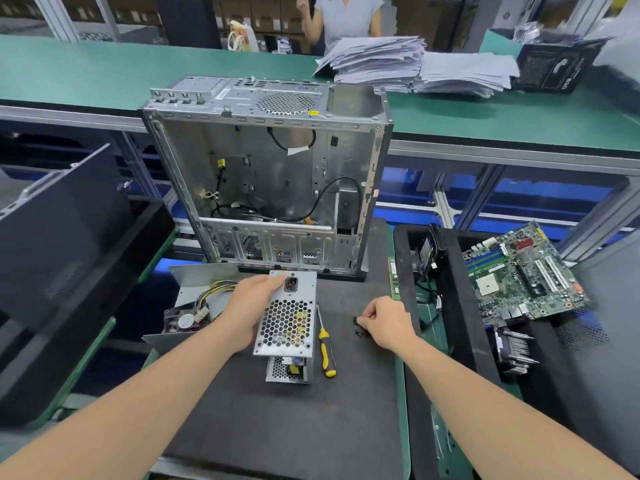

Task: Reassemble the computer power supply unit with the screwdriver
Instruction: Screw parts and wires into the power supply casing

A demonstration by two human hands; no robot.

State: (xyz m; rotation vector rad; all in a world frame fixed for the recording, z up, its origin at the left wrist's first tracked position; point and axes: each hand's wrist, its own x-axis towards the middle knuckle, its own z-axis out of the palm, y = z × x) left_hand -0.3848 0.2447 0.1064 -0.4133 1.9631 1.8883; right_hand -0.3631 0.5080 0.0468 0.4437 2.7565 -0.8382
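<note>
The power supply unit (287,323), a silver metal box with a honeycomb grille and a black socket, stands on the black mat (277,427). My left hand (247,310) grips its left side, thumb on its top edge. A yellow-and-black screwdriver (325,348) lies on the mat just right of the unit, untouched. My right hand (384,323) is further right, its fingertips pinching small black screws (356,322) on the mat. The unit's cover plate (201,275) and wire bundle (211,296) lie behind my left hand.
An open, gutted computer case (270,174) stands upright behind the mat. A motherboard (523,271) and a heatsink (512,348) rest in the black tray on the right. A dark side panel (59,237) leans at left. Paper stacks and a person are across the green bench.
</note>
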